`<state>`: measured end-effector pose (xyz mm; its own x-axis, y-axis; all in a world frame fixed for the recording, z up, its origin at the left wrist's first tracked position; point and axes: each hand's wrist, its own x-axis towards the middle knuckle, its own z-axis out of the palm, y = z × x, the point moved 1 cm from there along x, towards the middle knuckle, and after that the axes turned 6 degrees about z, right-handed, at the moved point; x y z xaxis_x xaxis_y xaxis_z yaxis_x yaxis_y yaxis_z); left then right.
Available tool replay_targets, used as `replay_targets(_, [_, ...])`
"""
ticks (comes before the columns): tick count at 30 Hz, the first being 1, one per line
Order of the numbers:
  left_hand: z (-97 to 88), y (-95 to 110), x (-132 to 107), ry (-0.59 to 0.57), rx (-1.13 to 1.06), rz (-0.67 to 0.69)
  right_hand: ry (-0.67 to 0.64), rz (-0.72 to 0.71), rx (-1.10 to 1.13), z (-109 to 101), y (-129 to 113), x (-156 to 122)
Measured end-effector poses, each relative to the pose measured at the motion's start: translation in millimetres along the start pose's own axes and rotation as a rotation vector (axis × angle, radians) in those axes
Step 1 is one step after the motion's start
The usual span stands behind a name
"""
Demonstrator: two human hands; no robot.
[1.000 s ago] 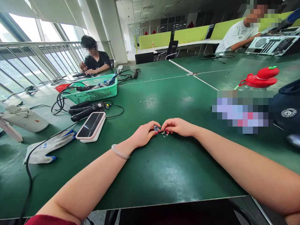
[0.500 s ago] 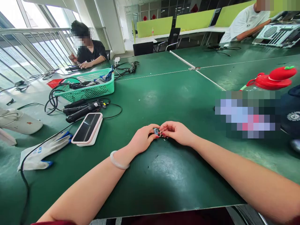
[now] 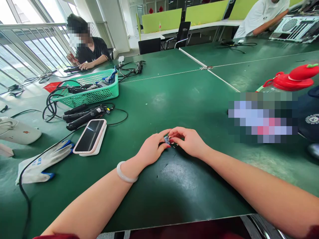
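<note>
My left hand (image 3: 152,148) pinches a small blue piece (image 3: 167,139), which looks like a tiny circuit board, between thumb and fingers. Against its right side, my right hand (image 3: 187,140) has thumb and fingers pressed together; what they grip is hidden. Both hands are low over the green table (image 3: 159,111), fingertips meeting. Small light and dark bits (image 3: 175,145) show just below the right fingers; I cannot tell whether they are attached to the blue piece.
Left of my hands are a phone (image 3: 90,136), a white-and-blue work glove (image 3: 46,162), black handheld tools (image 3: 86,119) with cables, and a green basket (image 3: 93,96). A red-lidded bottle (image 3: 291,79) and dark bag (image 3: 309,114) stand right. Two people work farther back.
The blue piece has turned slightly and shows more of its face between my fingers. My right fingers have shifted a little left over it. The whole view has tilted slightly.
</note>
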<state>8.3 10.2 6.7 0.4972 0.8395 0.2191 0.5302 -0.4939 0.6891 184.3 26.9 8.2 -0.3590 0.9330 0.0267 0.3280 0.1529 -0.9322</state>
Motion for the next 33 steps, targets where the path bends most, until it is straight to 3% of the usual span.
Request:
replay_targets(10, [1.3,-0.2,-1.4,-0.042,0.12,0.019,0.031,-0.068,-0.178,0.0,-1.0,-2.9])
replay_targets(19, [-1.3,4.0,-2.0,-0.054,0.016,0.026,-0.003,-0.11,-0.182,-0.1,-1.9,-5.8])
replay_targets(33, [-2.3,5.3,-5.3,-0.075,0.031,-0.012,-0.016,-0.079,-0.19,-1.7,-6.5,-10.1])
